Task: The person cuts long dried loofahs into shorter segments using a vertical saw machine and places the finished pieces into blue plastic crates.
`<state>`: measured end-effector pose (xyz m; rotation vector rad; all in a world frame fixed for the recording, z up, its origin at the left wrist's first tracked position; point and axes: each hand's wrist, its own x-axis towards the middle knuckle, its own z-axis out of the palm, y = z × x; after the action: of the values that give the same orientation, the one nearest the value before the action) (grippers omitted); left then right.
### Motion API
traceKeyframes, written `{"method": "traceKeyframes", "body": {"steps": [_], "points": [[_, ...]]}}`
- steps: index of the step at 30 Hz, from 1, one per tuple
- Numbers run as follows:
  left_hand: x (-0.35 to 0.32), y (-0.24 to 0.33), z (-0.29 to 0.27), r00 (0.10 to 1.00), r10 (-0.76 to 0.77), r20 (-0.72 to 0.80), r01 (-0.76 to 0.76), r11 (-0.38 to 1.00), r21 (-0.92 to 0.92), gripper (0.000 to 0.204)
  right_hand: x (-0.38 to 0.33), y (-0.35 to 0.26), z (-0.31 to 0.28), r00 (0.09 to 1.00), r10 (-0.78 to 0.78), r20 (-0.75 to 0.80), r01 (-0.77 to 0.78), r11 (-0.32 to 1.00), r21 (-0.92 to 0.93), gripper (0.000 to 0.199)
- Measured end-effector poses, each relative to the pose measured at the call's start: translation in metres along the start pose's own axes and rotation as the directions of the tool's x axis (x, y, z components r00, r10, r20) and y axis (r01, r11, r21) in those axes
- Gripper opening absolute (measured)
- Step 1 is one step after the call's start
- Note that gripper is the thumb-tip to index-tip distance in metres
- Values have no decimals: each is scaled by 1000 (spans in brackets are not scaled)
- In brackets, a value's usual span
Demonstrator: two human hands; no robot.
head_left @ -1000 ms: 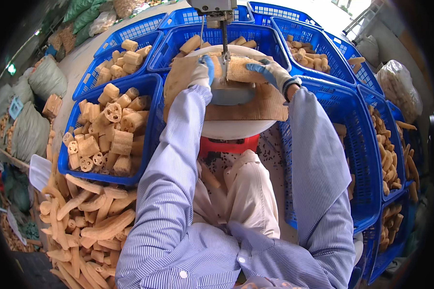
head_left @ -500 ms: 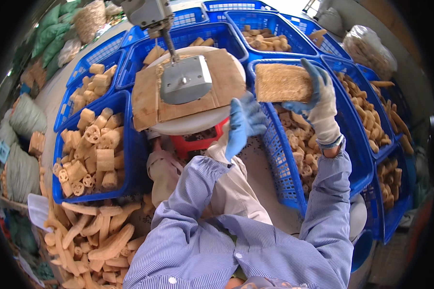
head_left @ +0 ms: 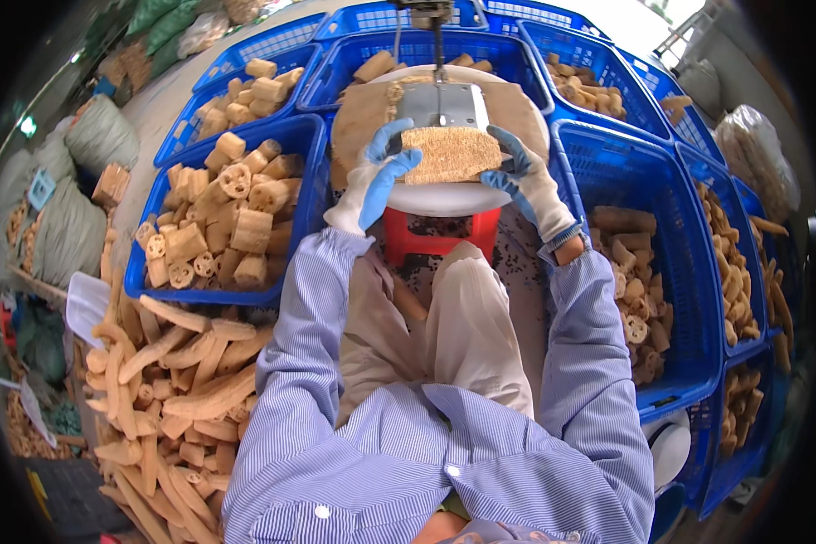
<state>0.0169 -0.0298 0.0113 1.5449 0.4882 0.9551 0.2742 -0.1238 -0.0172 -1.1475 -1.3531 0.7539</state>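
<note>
Gripping loofah piece (head_left: 451,154): left hand (head_left: 376,179), right hand (head_left: 530,189), at opposite ends.
Piece's place: before the metal plate (head_left: 458,102).
Hands' step: apparently positioning it.
Next handling: likely wants steady hold.

A pale, hard floor (head_left: 165,107) ran along the left side, and dark specks littered its stretch around a low red plastic stand (head_left: 483,238). At the upper right, strong white daylight came through an opening (head_left: 639,20), with a ladder (head_left: 678,38) leaning near it beside a plain greyish wall (head_left: 760,86). On the far left, 2 small bright lights (head_left: 27,126) stood out against a dim area. Green sacks (head_left: 157,16) were heaped at the upper left.
</note>
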Motion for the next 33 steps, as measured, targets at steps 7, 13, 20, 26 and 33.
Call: {"method": "traceKeyframes", "body": {"steps": [7,13,20,26,33], "points": [[36,-11,-48,998,-44,-51,58,952,301,53,55,30,32,984,110,-138,-130,980,-151,64],[65,-44,-60,994,-108,-34,112,980,167,59,77,60,20,985,79,-155,-99,987,-129,63],[71,-50,-57,990,-136,-38,139,983,118,61,78,43,23,981,132,-145,-160,966,-204,70],[67,-38,-51,991,-126,-49,133,974,182,64,81,49,14,977,143,-161,-193,913,-360,71],[74,-59,-54,999,-29,-19,32,982,186,63,78,29,25,991,4,-132,-66,882,-467,68]]}}
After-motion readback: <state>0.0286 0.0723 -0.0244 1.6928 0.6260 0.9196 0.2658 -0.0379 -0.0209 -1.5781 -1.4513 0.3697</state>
